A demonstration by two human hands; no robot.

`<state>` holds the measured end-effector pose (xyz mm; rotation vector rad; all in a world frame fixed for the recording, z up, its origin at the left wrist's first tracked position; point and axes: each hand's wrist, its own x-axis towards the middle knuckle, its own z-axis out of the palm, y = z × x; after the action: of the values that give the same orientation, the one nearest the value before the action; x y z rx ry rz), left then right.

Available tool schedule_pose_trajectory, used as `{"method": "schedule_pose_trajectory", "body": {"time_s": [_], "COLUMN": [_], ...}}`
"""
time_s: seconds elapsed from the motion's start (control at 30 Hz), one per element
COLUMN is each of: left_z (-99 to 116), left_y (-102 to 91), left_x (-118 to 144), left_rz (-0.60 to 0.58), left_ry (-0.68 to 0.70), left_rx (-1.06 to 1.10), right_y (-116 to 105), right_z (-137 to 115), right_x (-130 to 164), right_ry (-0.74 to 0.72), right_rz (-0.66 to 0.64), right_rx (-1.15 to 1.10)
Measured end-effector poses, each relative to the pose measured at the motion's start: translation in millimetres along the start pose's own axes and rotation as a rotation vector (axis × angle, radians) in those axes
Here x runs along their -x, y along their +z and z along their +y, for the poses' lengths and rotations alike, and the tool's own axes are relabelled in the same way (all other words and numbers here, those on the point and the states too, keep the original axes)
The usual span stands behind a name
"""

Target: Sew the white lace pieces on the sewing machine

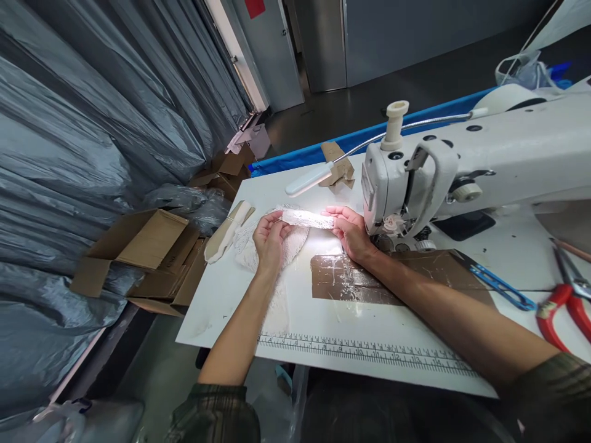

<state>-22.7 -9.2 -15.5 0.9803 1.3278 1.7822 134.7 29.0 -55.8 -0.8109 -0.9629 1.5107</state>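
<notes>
A strip of white lace [305, 219] is stretched level between my two hands under the lit lamp. My left hand [270, 237] pinches its left end, and my right hand [351, 231] grips the right end close to the sewing machine's needle area. Beneath my left hand and forearm, more white lace fabric [247, 246] lies bunched on the white table [295, 317]. The sewing machine head [388, 184] stands just right of my right hand. Brown tape [341, 280] covers part of the table under my right forearm.
A bendable lamp [309, 179] reaches over the work from the machine. Red-handled scissors [561, 307] and blue thread snips [503, 286] lie at the right. A printed ruler [351, 351] runs along the front edge. Cardboard boxes [148, 246] stand left of the table, by a grey curtain.
</notes>
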Motion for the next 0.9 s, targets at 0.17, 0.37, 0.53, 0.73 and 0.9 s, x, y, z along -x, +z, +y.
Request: {"method": "schedule_pose_trajectory", "body": {"time_s": [0.17,0.37,0.53,0.73,0.9], "left_z": [1,2,1,0,29], "left_y": [0.3,-0.2,-1.3,-1.1,-1.3], "left_x": [2,2,1,2,12], "left_rz": [0.009,0.02,0.014,-0.025,-0.194], "left_ry": [-0.007,-0.009,0.003,0.093,0.126], "left_rx": [-0.013,-0.011,-0.009,-0.038,0.026], "right_y": [0,-2,-4,2,18], "right_z": [1,4,7,4,-25], "right_x": [1,1,0,2,30], "right_ry": [-0.001,-0.005,-0.018,-0.034,-0.045], "right_rz": [-0.002,-0.012,-0.023,-0.068,-0.192], "right_rx": [0.024,0.061,0.09,0.216,0.458]}}
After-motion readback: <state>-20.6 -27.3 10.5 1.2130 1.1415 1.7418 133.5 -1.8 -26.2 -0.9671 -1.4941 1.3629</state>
